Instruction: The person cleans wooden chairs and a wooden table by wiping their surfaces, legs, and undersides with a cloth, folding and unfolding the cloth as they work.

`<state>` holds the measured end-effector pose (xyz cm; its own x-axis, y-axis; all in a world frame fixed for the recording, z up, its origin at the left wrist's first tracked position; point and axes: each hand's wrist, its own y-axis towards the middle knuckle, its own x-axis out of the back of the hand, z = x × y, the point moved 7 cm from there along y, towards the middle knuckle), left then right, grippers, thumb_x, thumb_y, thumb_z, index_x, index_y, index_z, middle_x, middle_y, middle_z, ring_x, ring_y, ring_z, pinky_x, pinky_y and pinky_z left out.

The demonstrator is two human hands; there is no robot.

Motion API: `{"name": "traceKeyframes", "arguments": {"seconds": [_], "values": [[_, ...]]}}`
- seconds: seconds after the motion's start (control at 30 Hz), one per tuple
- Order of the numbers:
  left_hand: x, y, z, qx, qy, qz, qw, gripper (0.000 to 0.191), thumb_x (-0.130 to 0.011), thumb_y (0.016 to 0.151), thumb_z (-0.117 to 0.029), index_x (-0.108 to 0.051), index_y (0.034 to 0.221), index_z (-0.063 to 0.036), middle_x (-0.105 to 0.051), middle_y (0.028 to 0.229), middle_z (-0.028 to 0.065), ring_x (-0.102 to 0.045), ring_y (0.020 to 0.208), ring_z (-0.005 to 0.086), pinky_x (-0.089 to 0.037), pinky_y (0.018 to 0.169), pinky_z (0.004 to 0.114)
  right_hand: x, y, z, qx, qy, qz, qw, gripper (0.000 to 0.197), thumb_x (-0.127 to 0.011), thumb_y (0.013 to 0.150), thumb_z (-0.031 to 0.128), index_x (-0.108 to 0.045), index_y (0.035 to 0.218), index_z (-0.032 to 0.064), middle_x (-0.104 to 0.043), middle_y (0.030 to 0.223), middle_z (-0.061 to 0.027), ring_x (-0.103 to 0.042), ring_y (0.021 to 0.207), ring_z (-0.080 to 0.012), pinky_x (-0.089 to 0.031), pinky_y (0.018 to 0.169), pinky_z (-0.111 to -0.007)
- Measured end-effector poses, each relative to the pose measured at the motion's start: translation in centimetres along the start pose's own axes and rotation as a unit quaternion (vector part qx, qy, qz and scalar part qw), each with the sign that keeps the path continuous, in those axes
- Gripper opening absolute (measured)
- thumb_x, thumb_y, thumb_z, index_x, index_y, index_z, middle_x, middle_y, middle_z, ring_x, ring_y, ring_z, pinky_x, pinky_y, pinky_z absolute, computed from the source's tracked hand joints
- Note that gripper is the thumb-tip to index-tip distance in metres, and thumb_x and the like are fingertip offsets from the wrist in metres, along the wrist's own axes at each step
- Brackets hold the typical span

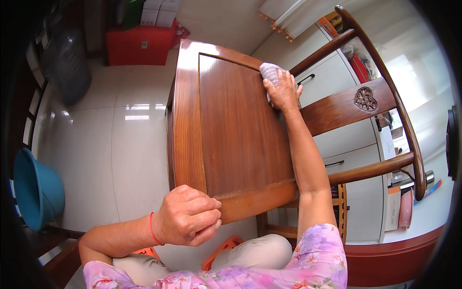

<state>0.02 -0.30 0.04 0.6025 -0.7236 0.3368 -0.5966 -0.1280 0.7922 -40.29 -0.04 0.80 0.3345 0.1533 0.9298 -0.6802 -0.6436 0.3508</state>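
A brown wooden chair is before me, its panelled seat facing up and its backrest, with a carved heart in the splat, on the right. My right hand reaches across to the far rear part of the seat. It holds a folded, pale striped cloth against the seat frame, beside the backrest. My left hand is curled into a fist at the seat's near front corner, which it hides. No object shows in that fist, and whether it presses on the wood I cannot tell.
A teal bucket stands at the left. Beyond the chair lie a red box and a dark plastic bag. White cabinets with black handles run behind the backrest, with various items on top. An orange clog shows below the seat.
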Motion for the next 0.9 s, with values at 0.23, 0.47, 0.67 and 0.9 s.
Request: {"name": "traceKeyframes", "arguments": {"seconds": [0.23,0.47,0.67,0.9], "values": [[-0.2,0.3,0.3,0.012,-0.014,0.006,1.000,0.009,-0.070,0.068,-0.009,-0.061,0.067,-0.0106,-0.066,0.080,0.0011,-0.063,0.070,0.0136,-0.040,0.057,0.028,0.0,2.7,-6.9,0.045,0.551,0.041,0.833,0.057,-0.039,0.101,0.036,-0.037,0.142,-0.0031,-0.042,0.144,-0.0171,-0.038,0.135,-0.0244,-0.028,0.112,-0.034],[0.3,0.0,0.7,0.012,-0.024,0.001,1.000,0.008,-0.067,0.065,-0.012,-0.065,0.072,-0.0105,-0.067,0.078,0.0015,-0.064,0.067,0.0136,-0.040,0.057,0.027,-2.4,0.0,-3.5,0.171,0.210,0.097,0.958,0.105,-0.059,0.076,0.071,-0.025,0.149,0.0034,-0.021,0.155,-0.0210,-0.021,0.144,-0.0332,-0.018,0.117,-0.041],[0.1,0.0,0.6,0.013,-0.027,-0.003,1.000,0.007,-0.068,0.065,-0.013,-0.065,0.072,-0.0107,-0.067,0.079,0.0011,-0.064,0.070,0.0132,-0.042,0.060,0.027,-2.7,3.6,-3.9,-0.043,0.181,-0.046,0.981,0.094,-0.068,0.071,0.046,-0.035,0.141,-0.0069,-0.042,0.141,-0.0286,-0.041,0.132,-0.0375,-0.034,0.109,-0.038],[0.3,-0.3,0.2,0.019,-0.028,-0.016,0.999,0.005,-0.068,0.066,-0.011,-0.064,0.070,-0.0098,-0.067,0.078,0.0018,-0.064,0.069,0.0153,-0.043,0.058,0.029,-2.8,5.0,2.2,-0.074,0.259,0.027,0.963,0.083,-0.062,0.068,0.034,-0.040,0.138,-0.0054,-0.045,0.139,-0.0279,-0.045,0.130,-0.0356,-0.036,0.108,-0.038]]}}
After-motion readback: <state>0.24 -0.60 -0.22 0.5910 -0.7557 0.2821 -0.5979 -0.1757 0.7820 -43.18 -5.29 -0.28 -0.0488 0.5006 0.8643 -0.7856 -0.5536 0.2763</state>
